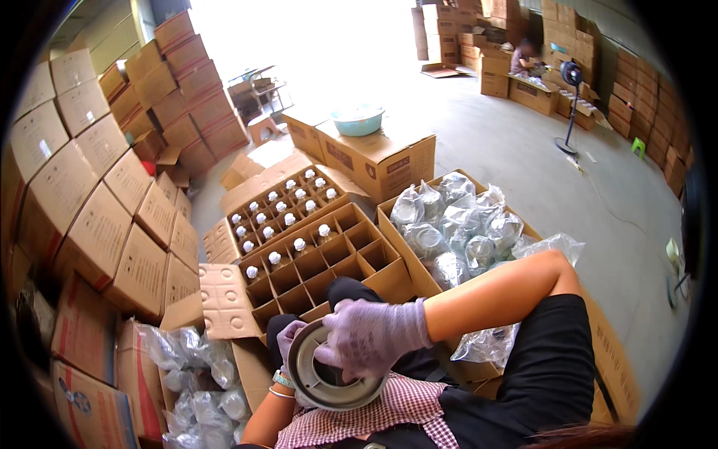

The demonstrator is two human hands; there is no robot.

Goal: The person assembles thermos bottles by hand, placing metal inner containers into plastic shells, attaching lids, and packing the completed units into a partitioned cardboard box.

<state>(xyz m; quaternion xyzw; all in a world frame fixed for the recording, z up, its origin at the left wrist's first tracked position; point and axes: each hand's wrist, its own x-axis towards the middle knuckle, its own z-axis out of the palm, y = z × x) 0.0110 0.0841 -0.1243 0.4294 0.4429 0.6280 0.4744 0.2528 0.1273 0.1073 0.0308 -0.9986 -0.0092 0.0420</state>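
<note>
Now left hand (287, 340) curled around metal bowl (344, 396) edge, right hand (378, 335) half-closed inside, hold unclear; slack left grip might drop bowl against bottles (300, 245) ahead.

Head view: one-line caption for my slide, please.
Gloved left hand and right hand at a round metal part, before a divided carton partly filled with white-capped bottles.
</note>
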